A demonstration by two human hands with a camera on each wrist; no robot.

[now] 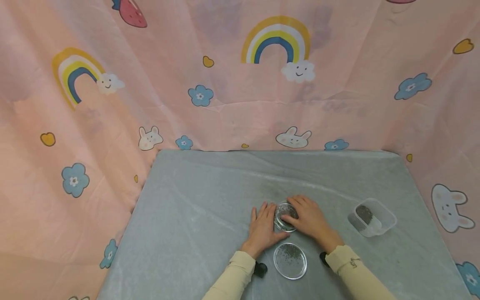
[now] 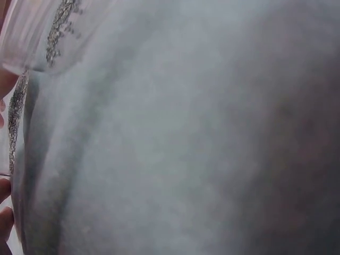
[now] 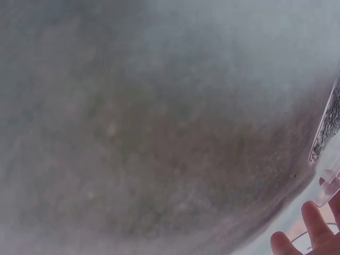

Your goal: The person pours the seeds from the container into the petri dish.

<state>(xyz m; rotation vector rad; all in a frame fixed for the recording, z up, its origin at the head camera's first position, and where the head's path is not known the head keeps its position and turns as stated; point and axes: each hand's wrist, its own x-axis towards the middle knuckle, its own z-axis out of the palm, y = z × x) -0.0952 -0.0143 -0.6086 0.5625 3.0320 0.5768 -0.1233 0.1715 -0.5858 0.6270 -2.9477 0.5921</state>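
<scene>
A clear round dish with dark grains sits on the grey cloth between both hands. My left hand lies along its left side with straight fingers, the thumb spread away from it. From the right, my right hand grips the dish, fingers at the far rim and thumb across its top. Nearer to me lies a second, shallow round clear dish scattered with dark grains. Clear walls and grains show at the left edge of the left wrist view, where fingers are partly cut off. Right-hand fingers appear in the right wrist view.
A clear rectangular plastic tub holding a dark heap of grains stands to the right. Grey cloth covers the table. A pink printed curtain hangs behind and at both sides.
</scene>
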